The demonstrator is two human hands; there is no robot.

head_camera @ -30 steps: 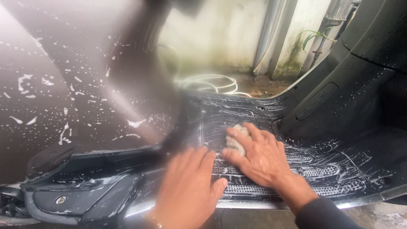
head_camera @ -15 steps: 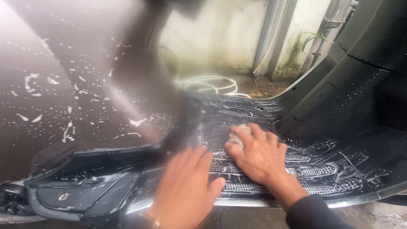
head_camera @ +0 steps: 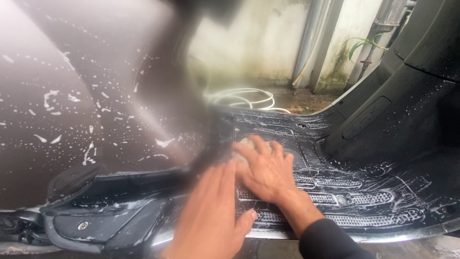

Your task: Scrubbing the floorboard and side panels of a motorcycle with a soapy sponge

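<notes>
My right hand point(head_camera: 266, 170), with a dark sleeve at the wrist, presses a pale sponge point(head_camera: 245, 145) onto the black ribbed footboard point(head_camera: 364, 199) of a scooter. Only a bit of the sponge shows past the fingertips. The footboard is wet and streaked with white suds. My left hand point(head_camera: 211, 218) lies flat and blurred on the footboard's near edge, just left of the right hand, holding nothing.
The scooter's dark brown side panel point(head_camera: 72, 110), flecked with foam, fills the left. Its black inner leg shield point(head_camera: 402, 105) rises on the right. Behind lie a coiled pale hose point(head_camera: 244, 98) on the ground, a stained wall and upright pipes point(head_camera: 316, 43).
My right hand has slid the sponge leftward and a little farther away across the footboard. My left hand stays on the near edge.
</notes>
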